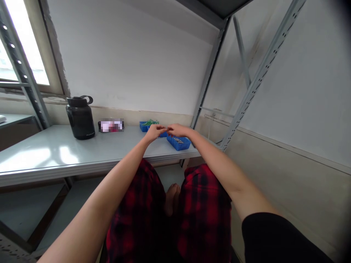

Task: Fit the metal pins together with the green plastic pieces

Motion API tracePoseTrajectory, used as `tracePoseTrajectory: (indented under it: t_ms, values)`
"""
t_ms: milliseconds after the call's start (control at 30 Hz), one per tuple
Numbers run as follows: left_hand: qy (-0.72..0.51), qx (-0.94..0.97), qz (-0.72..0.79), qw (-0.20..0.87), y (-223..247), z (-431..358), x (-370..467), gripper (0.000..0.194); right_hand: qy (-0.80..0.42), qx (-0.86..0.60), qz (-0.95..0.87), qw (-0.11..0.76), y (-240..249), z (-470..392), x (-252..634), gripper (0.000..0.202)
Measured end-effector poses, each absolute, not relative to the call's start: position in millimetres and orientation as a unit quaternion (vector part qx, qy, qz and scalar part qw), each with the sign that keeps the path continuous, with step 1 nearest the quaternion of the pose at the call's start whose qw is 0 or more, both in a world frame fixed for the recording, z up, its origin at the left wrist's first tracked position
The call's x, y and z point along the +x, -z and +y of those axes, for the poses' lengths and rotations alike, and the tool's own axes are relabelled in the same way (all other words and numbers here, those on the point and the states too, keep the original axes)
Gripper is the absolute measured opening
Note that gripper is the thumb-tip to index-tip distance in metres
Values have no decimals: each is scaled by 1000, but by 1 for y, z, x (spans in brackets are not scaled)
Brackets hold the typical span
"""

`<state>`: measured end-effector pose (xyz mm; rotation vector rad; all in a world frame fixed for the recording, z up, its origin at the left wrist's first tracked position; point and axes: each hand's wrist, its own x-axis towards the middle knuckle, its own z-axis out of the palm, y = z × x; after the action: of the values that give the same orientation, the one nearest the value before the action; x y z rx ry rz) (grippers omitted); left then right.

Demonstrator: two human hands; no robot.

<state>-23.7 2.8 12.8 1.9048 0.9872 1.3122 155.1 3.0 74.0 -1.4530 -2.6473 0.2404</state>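
my left hand (154, 132) and right hand (178, 130) sit close, fingers bunched, on what i can't tell; dipping the right could knock the nearer blue tray (181, 147).

Window (38, 47) at ten o'clock admits bright daylight, with rough plaster along its inner edge; white wall (131, 54) at eleven o'clock and side wall (315, 91) at three o'clock both show a beige lower band. Grey metal shelving comprises a perforated upright (263, 73) at two o'clock, a worktop (109, 144) carrying glare at nine, and a lower shelf (27, 201) at eight.
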Motion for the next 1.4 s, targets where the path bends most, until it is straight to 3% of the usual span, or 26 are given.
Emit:
tracePoseTrajectory:
  t_ms: [133, 333, 667, 867, 1167, 1400]
  values:
    - [-518, 689, 367, 350, -14, 2, -25, 31, -105, -461, -876, 96, -72, 6, 155, 17]
    - [-527, 654, 378, 389, -14, 2, -19, 19, -38, -479, -868, 127, -75, -1, 152, 21]
    - [-488, 725, 382, 301, -9, 9, -20, 21, 31, -459, -874, 157, -77, -7, 154, 40]
    - [-461, 751, 384, 275, -8, 10, -21, 27, 60, -447, -885, 116, -76, -3, 155, 26]
    - [-462, 745, 396, 273, -10, 7, -22, 27, 87, -459, -879, 94, -76, -2, 153, 21]
    - [-499, 719, 393, 283, -9, 9, -23, 31, 72, -473, -870, 120, -81, -6, 158, 21]
